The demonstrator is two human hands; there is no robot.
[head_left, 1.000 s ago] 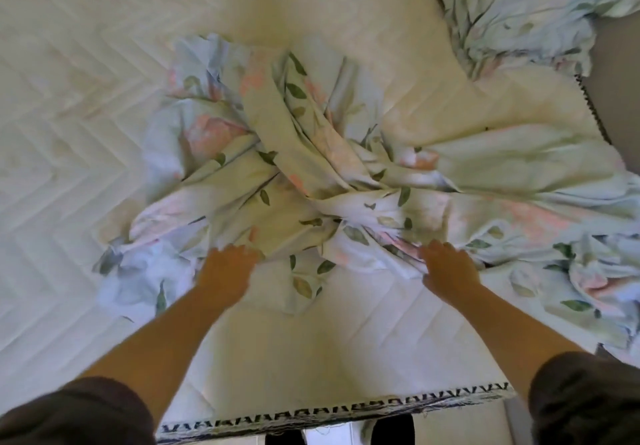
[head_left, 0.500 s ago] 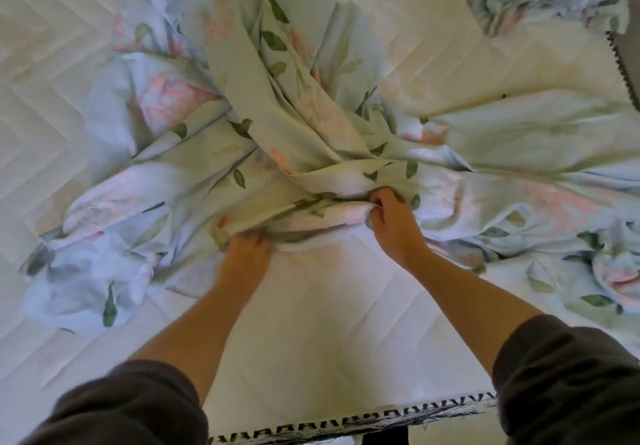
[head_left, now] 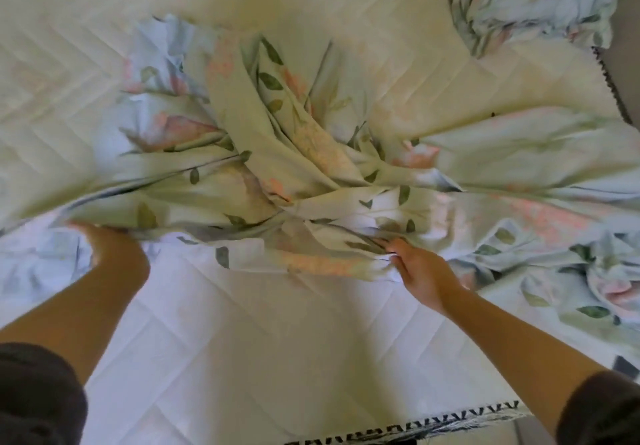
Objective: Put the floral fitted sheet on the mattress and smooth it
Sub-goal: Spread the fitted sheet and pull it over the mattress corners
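Grips sheet [head_left: 311,153] hem with left hand [head_left: 110,254], fingers hidden under it. Pokes right hand [head_left: 422,271] nearly flat into fold; hold unclear. Lies bunched ahead of both hands on mattress [head_left: 277,340]. Risks twisting tighter if pulled apart without finding corners.
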